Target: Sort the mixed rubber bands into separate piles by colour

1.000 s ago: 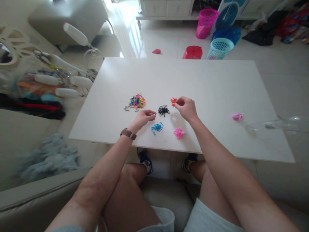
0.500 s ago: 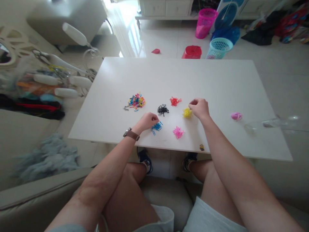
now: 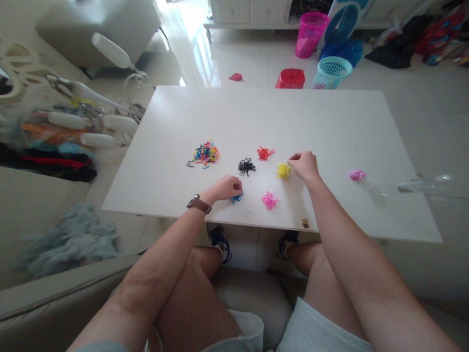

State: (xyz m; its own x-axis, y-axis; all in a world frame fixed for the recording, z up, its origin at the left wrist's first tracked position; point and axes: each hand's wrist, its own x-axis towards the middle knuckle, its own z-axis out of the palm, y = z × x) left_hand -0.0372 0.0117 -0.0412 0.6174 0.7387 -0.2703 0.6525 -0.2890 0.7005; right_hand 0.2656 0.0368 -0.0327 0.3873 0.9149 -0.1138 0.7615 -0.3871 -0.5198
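Observation:
Small coloured rubber bands lie in piles on a white table (image 3: 330,122): a mixed pile (image 3: 205,154), black (image 3: 246,167), red (image 3: 264,153), yellow (image 3: 282,170), pink (image 3: 269,200) and blue (image 3: 237,198). My left hand (image 3: 225,187), with a brown watch at the wrist, is curled with its fingertips down on the blue pile, covering most of it. My right hand (image 3: 304,165) is pinched closed right beside the yellow pile; what the fingers hold is too small to see.
A pink lump (image 3: 357,175) and a clear plastic bottle (image 3: 414,187) lie at the table's right. A small sticker (image 3: 305,223) sits near the front edge. Baskets (image 3: 331,72), a red stool (image 3: 290,78) and clutter are on the floor beyond; a rack (image 3: 84,117) stands left.
My right hand moved from the red pile rightward to the yellow pile. My left hand came down and nearer, onto the blue pile.

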